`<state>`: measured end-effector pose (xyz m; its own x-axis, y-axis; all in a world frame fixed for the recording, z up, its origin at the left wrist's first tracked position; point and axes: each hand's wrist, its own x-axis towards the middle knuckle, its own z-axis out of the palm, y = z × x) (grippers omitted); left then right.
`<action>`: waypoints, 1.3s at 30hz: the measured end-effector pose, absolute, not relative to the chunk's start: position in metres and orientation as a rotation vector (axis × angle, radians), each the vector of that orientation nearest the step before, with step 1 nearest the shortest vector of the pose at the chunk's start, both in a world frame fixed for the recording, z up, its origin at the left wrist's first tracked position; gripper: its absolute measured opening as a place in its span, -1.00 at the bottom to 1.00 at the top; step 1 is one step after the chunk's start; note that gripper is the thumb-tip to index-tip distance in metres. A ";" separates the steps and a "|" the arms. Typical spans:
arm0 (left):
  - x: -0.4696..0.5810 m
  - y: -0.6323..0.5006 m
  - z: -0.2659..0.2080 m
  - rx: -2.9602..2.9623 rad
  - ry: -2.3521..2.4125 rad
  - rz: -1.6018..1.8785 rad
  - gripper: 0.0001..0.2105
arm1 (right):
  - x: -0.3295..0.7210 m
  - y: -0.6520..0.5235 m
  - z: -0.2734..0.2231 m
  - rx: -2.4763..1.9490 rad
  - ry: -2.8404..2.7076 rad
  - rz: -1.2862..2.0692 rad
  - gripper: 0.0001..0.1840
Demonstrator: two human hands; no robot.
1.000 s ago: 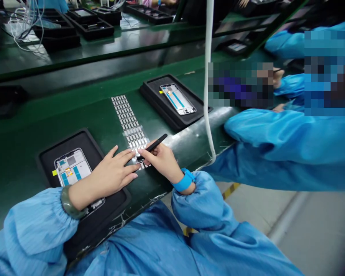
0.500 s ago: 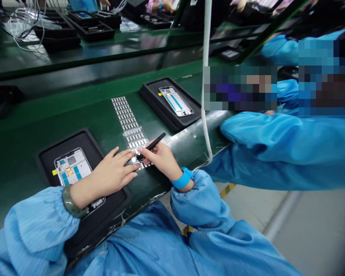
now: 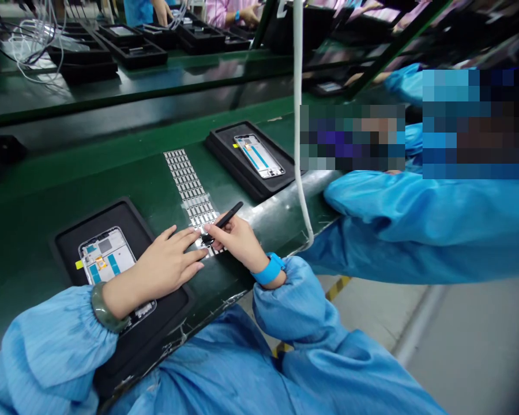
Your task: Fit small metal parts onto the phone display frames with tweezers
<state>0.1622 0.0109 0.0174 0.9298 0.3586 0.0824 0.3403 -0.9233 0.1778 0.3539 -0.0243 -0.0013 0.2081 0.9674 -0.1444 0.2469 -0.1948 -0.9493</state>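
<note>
My right hand (image 3: 239, 244) is closed around slim black tweezers (image 3: 230, 214), whose lower end meets the near part of a sticker sheet (image 3: 185, 180) printed with rows of small silver and black pieces. My left hand (image 3: 168, 259) rests with fingers stretched and spread, fingertips on the sheet's near left edge beside the tool tip. What lies right under the tip is too small to tell. Under my left wrist, a phone frame (image 3: 109, 248) with blue strips and a yellow tab lies in a black foam tray (image 3: 127, 213), partly hidden by my forearm.
Another black tray (image 3: 218, 141) holds a similar phone frame (image 3: 259, 157) beyond the sheet. A white cable (image 3: 298, 115) hangs down to the bench edge on the right. A co-worker's blue sleeve (image 3: 384, 202) is close by. Trays and tangled wires (image 3: 34, 43) occupy the far bench.
The view has shifted slightly, so the scene sits a little further left. Both hands keep nearly the same places on the sheet, and the tweezers stay in my right hand.
</note>
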 end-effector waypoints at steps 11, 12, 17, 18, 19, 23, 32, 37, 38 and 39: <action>0.162 0.012 0.015 2.910 0.534 0.164 -0.65 | 0.351 -0.022 -0.002 -1.597 -1.165 1.073 -0.72; 0.162 0.012 0.015 2.910 0.534 0.165 -0.66 | 0.351 -0.022 -0.002 -1.592 -1.169 1.075 -0.72; 0.162 0.012 0.014 2.906 0.535 0.181 -0.66 | 0.353 -0.021 -0.007 -1.597 -1.105 1.085 -0.72; 0.162 0.012 0.014 2.904 0.534 0.185 -0.66 | 0.354 -0.021 -0.007 -1.599 -1.094 1.089 -0.72; 0.162 0.012 0.014 2.901 0.533 0.190 -0.66 | 0.354 -0.020 -0.007 -1.600 -1.084 1.094 -0.72; 0.164 0.012 0.014 2.888 0.531 0.185 -0.66 | 0.355 -0.017 -0.001 -1.561 -0.987 1.158 -0.68; 0.152 0.010 0.026 2.509 0.636 0.416 -0.70 | 0.340 -0.019 0.019 -1.215 -0.792 1.251 -0.67; 0.133 0.002 0.039 1.904 0.940 0.636 -0.79 | 0.306 -0.013 0.038 -1.124 -0.862 1.300 -0.69; 0.128 0.001 0.040 1.833 0.963 0.644 -0.79 | 0.300 -0.011 0.041 -1.109 -0.891 1.320 -0.68; 0.124 0.000 0.041 1.781 0.979 0.646 -0.78 | 0.293 -0.009 0.043 -1.097 -0.928 1.340 -0.68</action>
